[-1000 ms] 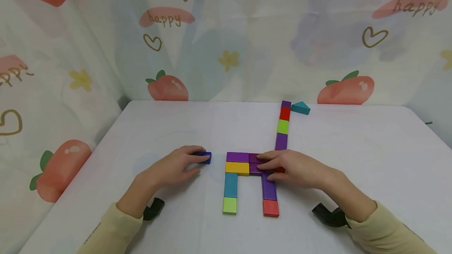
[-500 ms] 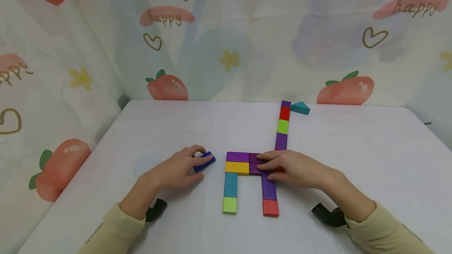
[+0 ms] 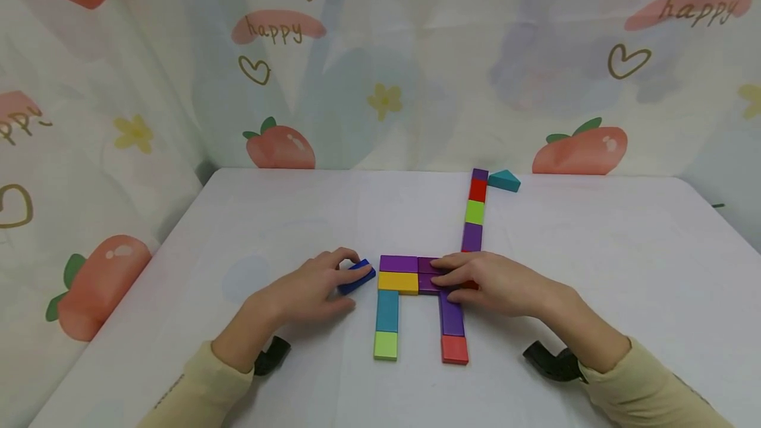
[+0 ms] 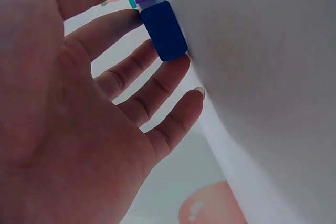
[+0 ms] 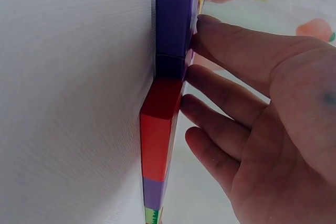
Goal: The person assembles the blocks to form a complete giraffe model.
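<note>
- Covering the whole work surface, one white table (image 3: pixel 594 269) carries a flat figure of coloured blocks (image 3: pixel 397 281).
- Right hand (image 3: pixel 484 283) lies flat on the figure's middle, fingers straight and pressing, hiding all but an edge of a red block (image 5: pixel 160 129).
- Left hand (image 3: pixel 309 289) pinches one dark blue block (image 3: pixel 357 276), tilted, just beside the yellow block (image 3: pixel 398 281).
- One teal triangle (image 3: pixel 504 181) sits at the far end.

A white table (image 3: pixel 594 269) fills the lower frame; a curtain (image 3: pixel 380 58) printed with strawberries and hearts hangs behind
</note>
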Demonstrator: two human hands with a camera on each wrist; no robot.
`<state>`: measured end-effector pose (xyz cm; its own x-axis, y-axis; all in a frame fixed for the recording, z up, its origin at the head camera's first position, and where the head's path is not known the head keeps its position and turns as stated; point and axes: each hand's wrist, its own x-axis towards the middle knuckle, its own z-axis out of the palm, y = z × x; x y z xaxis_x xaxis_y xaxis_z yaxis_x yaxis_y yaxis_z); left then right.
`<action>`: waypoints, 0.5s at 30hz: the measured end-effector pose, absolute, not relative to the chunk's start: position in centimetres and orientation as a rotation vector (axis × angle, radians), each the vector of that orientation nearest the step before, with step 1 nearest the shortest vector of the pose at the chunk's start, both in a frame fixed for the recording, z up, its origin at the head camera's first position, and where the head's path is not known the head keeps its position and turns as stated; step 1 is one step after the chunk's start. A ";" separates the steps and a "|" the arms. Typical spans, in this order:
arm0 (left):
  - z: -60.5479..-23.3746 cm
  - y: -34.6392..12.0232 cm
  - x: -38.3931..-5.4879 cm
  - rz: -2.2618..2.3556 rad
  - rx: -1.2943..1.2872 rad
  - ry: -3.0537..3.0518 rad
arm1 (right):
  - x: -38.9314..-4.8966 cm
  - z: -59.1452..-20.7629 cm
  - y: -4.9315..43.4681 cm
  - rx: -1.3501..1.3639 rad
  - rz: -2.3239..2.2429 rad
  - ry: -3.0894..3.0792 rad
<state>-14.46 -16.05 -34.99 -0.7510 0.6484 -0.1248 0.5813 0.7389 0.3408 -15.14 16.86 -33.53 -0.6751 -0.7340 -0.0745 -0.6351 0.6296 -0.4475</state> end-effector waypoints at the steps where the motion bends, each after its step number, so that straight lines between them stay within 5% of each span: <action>1: -35.0 -16.0 -14.4 0.415 0.983 2.703 | -15.1 -33.5 16.8 -1.120 -0.573 2.603; 15: -35.2 -15.8 -14.4 0.404 1.052 2.703 | -15.1 -33.5 16.7 -1.104 -0.561 2.612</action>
